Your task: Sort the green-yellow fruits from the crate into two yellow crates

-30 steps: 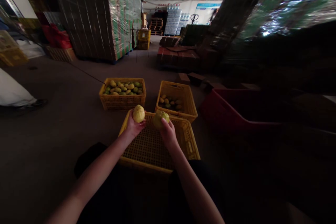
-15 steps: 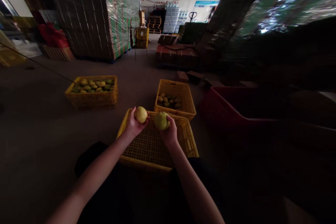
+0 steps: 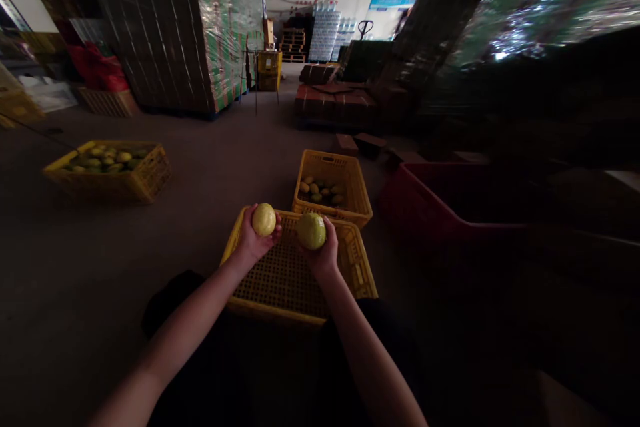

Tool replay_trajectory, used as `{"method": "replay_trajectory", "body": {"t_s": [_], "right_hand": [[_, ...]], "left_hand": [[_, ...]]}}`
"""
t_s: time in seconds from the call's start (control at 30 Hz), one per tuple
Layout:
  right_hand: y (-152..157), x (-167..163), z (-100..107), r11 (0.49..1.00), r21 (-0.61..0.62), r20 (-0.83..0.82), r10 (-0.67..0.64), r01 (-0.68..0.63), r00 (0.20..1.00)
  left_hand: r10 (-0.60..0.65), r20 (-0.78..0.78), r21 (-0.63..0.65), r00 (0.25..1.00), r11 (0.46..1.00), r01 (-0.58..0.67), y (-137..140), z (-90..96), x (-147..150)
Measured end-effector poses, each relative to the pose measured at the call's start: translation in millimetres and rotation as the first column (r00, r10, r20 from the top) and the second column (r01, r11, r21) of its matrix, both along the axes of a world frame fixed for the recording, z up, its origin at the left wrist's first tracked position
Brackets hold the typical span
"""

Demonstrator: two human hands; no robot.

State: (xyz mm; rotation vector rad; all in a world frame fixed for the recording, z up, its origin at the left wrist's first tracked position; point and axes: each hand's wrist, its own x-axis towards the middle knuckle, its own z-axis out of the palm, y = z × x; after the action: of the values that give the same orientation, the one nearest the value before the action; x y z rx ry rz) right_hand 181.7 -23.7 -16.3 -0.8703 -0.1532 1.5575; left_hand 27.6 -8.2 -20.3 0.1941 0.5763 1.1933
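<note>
My left hand point(image 3: 256, 237) is closed around a pale yellow, roundish fruit point(image 3: 264, 219). A yellow-green, slightly lumpy fruit point(image 3: 311, 231) sits in my right hand point(image 3: 325, 252), with the thumb along its right side. I cannot tell what kind of fruit they are. Both hands are above a yellow plastic crate point(image 3: 367, 265) with a lattice bottom, and the two fruits are held apart. Just beyond it stands a second yellow crate point(image 3: 361, 180) with several yellow and green fruits point(image 3: 320, 189) at its bottom.
Left on the floor is a yellow crate point(image 3: 150, 177) heaped with similar fruit, with a thin dark line point(image 3: 50, 137) running to it. A dark red bin point(image 3: 435, 203) stands at right. Wrapped stacks point(image 3: 225, 27) and flat cartons point(image 3: 335, 103) are farther back.
The heaped crate at left has slid farther left and turned. My hands stay over the near crate, both fruits still held; the green one is turned slightly.
</note>
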Motion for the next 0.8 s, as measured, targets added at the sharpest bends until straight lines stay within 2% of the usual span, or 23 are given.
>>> {"method": "replay_trajectory", "body": {"t_s": [0.1, 0.27, 0.5, 0.8], "right_hand": [[2.3, 0.5, -6.5, 0.999, 0.024, 0.024, 0.028, -0.028, 0.999], [4.5, 0.0, -12.8, 0.997, 0.066, 0.043, 0.027, -0.03, 0.999], [3.0, -2.4, -9.1, 0.994, 0.061, 0.028, 0.092, -0.094, 0.995], [4.3, -4.7, -11.7, 0.984, 0.112, 0.026, 0.134, -0.136, 0.991]], "left_hand": [[0.008, -0.032, 0.012, 0.999, 1.0, -0.007, 0.1, 0.3, 1.3], [-0.067, -0.008, 0.019, 0.998, 0.998, 0.067, 0.1, 2.6, 3.7], [0.019, -0.059, -0.038, 0.998, 0.999, -0.021, 1.0, 3.5, 2.8], [0.046, -0.059, -0.113, 0.997, 0.992, -0.053, -0.6, -1.5, -9.1]]}}
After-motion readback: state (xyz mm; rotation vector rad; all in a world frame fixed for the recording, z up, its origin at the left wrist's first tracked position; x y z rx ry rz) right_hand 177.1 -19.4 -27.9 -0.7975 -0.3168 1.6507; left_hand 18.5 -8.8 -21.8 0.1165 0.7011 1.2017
